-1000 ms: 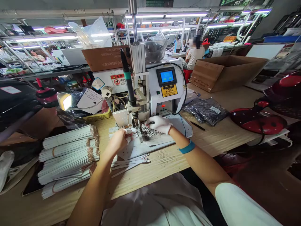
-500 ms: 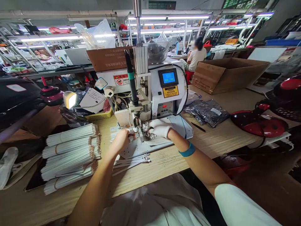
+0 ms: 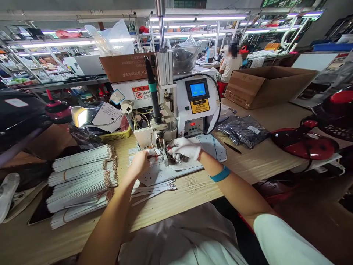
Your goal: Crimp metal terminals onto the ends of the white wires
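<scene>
My left hand (image 3: 141,162), with white covers on its fingertips, is closed at the left of the soldering machine's metal jig (image 3: 166,159). Its fingers pinch what looks like the end of a white flat cable, mostly hidden by the hand. On the jig's right, my right hand (image 3: 185,148) in a white glove has thumb and fingers pressed together. A small reddish spot shows at its fingertips, too small to name. Small dark metal parts (image 3: 179,159) lie under that hand. Above the jig stands the black and green soldering iron (image 3: 154,95), pointing down.
Bundled white flat cables with copper-coloured ends (image 3: 79,184) lie at the left. A few loose strips (image 3: 154,189) lie before the base plate (image 3: 157,176). To the right are bagged dark parts (image 3: 244,130), a black pen (image 3: 232,148), a cardboard box (image 3: 245,90) and a red fan (image 3: 305,141).
My right hand has turned slightly, its fingertips now drawn together beside the jig with a reddish spot showing. My left hand has shifted a little and stays at the jig's left.
</scene>
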A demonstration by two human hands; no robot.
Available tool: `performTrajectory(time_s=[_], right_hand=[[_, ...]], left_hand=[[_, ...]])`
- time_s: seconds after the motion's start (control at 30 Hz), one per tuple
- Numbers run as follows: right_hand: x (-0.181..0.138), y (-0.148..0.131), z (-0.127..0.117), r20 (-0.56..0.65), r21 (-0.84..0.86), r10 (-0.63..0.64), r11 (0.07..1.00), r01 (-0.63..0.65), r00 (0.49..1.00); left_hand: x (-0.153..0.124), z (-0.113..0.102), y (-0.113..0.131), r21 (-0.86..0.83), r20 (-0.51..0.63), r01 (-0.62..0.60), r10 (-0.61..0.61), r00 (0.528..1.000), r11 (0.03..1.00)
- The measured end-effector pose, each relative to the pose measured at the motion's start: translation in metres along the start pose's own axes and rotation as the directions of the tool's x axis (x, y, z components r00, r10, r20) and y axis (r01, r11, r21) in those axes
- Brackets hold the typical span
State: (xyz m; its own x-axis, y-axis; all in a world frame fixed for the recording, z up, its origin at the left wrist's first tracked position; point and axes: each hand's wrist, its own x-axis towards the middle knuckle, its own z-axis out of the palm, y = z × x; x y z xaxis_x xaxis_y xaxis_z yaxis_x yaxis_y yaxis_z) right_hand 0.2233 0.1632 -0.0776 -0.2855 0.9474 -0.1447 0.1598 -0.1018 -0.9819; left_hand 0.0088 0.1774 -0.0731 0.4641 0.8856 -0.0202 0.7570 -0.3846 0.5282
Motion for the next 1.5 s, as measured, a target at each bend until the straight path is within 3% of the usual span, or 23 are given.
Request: performTrajectory(time_s=[0.17, 0.4, 0.87, 1.5], right_hand=[[0.003, 0.006, 0.007, 0.084, 0.147, 0.018, 0.989, -0.03, 0.996], [0.004, 0.004, 0.014, 0.073, 0.247, 0.059, 0.966, -0.075, 0.996], [0.002, 0.003, 0.018, 0.043, 0.232, 0.039, 0.971, -0.048, 0.998], [0.003, 0.006, 0.018, 0.021, 0.25, 0.027, 0.968, -0.032, 0.999]], left_hand=[[-0.003, -0.005, -0.001, -0.242, 0.059, -0.024, 0.039, 0.997, 0.97], [-0.002, 0.003, -0.001, -0.466, 0.116, 0.064, -0.011, 0.993, 0.883], [-0.001, 0.004, 0.006, -0.42, 0.09, 0.136, -0.108, 0.99, 0.897], [-0.004, 0.0, 0.015, -0.501, 0.153, 0.163, -0.098, 0.983, 0.85]])
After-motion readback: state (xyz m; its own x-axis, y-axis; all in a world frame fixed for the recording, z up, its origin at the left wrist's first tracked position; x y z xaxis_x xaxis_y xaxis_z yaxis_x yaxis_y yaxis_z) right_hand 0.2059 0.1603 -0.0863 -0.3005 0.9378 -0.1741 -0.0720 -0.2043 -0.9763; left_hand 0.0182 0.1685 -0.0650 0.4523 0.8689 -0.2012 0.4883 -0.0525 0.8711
